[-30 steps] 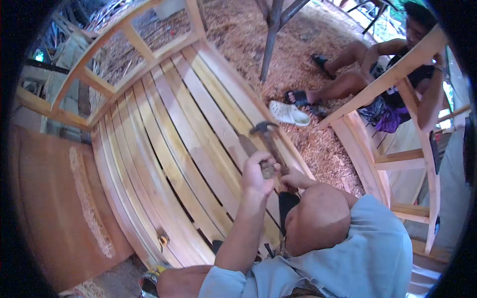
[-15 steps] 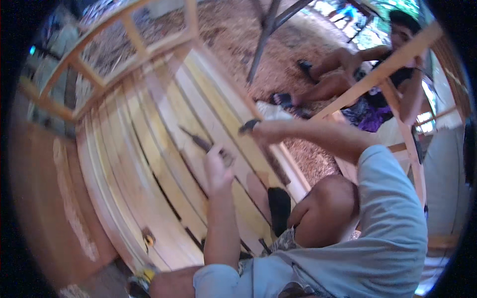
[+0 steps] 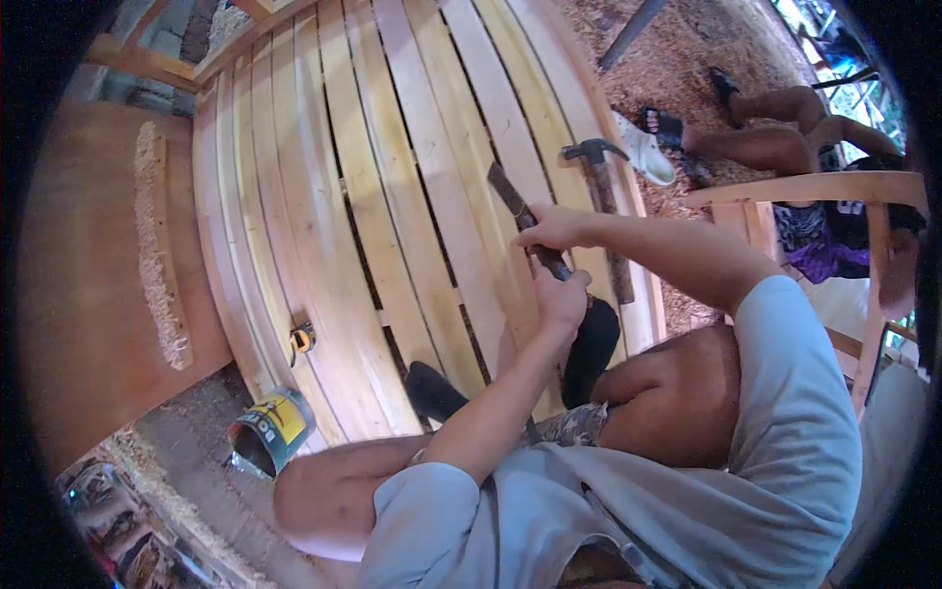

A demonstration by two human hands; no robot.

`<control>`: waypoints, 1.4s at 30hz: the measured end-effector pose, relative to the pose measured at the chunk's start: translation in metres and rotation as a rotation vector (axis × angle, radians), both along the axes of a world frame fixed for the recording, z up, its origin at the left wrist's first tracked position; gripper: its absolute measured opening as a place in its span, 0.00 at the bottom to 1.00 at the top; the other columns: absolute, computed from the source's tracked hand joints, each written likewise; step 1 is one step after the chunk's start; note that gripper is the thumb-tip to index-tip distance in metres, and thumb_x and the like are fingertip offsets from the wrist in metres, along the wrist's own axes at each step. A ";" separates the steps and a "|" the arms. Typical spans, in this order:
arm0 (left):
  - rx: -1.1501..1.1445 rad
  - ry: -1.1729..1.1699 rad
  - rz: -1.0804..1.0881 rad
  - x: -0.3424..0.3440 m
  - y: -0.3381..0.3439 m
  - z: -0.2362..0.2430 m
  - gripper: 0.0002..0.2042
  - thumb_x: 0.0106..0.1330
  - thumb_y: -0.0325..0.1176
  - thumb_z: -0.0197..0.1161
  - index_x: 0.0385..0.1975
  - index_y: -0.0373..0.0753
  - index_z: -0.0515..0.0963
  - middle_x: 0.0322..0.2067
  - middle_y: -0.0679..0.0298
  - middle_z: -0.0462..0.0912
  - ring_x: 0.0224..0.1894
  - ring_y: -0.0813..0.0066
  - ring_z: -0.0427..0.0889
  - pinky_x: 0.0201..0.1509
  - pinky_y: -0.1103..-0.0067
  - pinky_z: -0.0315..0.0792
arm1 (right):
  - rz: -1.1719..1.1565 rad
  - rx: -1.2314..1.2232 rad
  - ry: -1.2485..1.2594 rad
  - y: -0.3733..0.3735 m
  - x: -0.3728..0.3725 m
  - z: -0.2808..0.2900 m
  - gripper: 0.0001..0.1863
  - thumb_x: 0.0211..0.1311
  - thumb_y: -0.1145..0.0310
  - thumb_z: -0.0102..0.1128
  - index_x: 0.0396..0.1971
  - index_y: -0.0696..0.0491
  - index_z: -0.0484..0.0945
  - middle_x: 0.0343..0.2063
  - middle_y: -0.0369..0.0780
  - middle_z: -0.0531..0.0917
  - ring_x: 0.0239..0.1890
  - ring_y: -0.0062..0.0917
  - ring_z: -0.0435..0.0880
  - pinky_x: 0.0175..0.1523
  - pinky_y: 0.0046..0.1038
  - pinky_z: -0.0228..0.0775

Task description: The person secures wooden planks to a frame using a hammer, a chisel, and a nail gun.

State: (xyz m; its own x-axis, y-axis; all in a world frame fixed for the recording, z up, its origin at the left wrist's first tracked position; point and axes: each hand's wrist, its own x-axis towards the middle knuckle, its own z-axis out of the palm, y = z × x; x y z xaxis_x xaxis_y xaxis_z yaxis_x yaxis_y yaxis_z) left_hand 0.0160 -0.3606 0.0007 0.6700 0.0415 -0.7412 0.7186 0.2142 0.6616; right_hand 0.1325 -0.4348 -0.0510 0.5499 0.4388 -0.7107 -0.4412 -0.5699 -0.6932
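Note:
I sit on a slatted wooden bench frame (image 3: 383, 147) with my legs folded. My left hand (image 3: 562, 299) is wrapped round the lower end of a dark chisel-like tool (image 3: 508, 187), whose flat tip points up and left over the slats. My right hand (image 3: 545, 228) grips the same tool higher up, fingers closed round it. Just to the right, a claw hammer (image 3: 610, 216) lies lengthwise on the edge boards, its head away from me. A yellow-black tape measure (image 3: 302, 339) rests on the slats at the left.
An open can (image 3: 270, 432) stands by my left knee. A brown board (image 3: 88, 275) with a shaving-covered batten lies left. At upper right, a co-worker (image 3: 805, 137) sits on shavings behind another wooden frame (image 3: 805, 184); a white clog (image 3: 648, 157) and a dark post (image 3: 628, 34) are nearby.
My right hand moved from near the hammer onto the tool in my left hand. The tool rose off toward the slat middle and is now held two-handed. My view has tilted and shifted.

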 end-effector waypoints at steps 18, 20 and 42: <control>-0.136 -0.020 0.044 0.036 0.027 -0.006 0.12 0.52 0.24 0.61 0.37 0.34 0.72 0.21 0.62 0.74 0.20 0.72 0.76 0.19 0.72 0.73 | 0.079 -0.194 -0.103 0.018 0.036 0.015 0.19 0.63 0.54 0.58 0.35 0.59 0.77 0.27 0.40 0.81 0.27 0.24 0.79 0.34 0.33 0.73; -0.044 0.085 -0.005 0.034 0.026 0.003 0.08 0.52 0.25 0.60 0.32 0.34 0.72 0.18 0.63 0.72 0.19 0.73 0.75 0.19 0.71 0.73 | 0.063 -0.058 -0.009 0.017 0.033 0.016 0.25 0.65 0.50 0.56 0.38 0.62 0.76 0.27 0.40 0.80 0.27 0.27 0.78 0.32 0.35 0.75; -0.835 0.512 0.324 -0.038 0.157 0.050 0.08 0.56 0.27 0.57 0.35 0.37 0.70 0.27 0.62 0.73 0.22 0.76 0.72 0.23 0.78 0.70 | 0.803 0.055 -0.011 0.048 -0.009 -0.014 0.28 0.73 0.48 0.41 0.48 0.60 0.73 0.37 0.43 0.82 0.38 0.31 0.80 0.44 0.35 0.74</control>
State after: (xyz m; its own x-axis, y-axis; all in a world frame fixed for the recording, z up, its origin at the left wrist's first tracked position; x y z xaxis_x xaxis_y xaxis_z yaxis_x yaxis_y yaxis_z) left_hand -0.0218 -0.2034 0.0509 0.3145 -0.4952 -0.8098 0.6985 0.6985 -0.1558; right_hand 0.1233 -0.3869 -0.0654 0.0584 0.7376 -0.6727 0.0962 -0.6748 -0.7317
